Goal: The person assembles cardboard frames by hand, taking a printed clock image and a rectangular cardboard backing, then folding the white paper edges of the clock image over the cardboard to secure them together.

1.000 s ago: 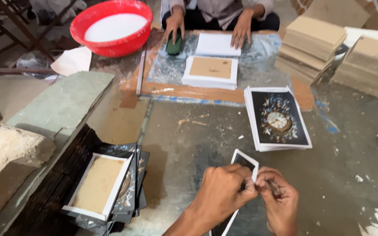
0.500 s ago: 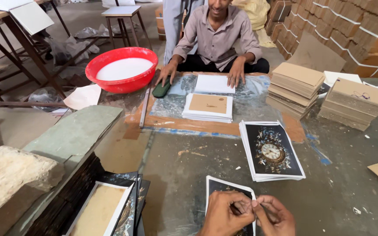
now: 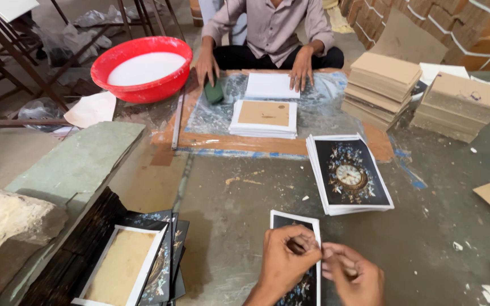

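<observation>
Left hand (image 3: 283,258) curled, fingertips pinched together on the top right edge of a dark printed sheet with white border (image 3: 290,222), which lies flat on the floor under that hand. Right hand (image 3: 354,275) just right of it, fingers bent and meeting the left fingertips at the sheet's edge; whether it actually grips the sheet, cannot tell. Up and right of the hands: stack of the same printed sheets with a clock picture (image 3: 350,174). Left of the left hand: pile of dark covered boards, top one face down showing brown card (image 3: 121,266). Far ahead of the hands: another person's two hands, one on a green block (image 3: 213,90), one on a white sheet (image 3: 270,85), with a small stack of boards (image 3: 264,118) in front and a red basin of white liquid (image 3: 143,67) to the far left.
</observation>
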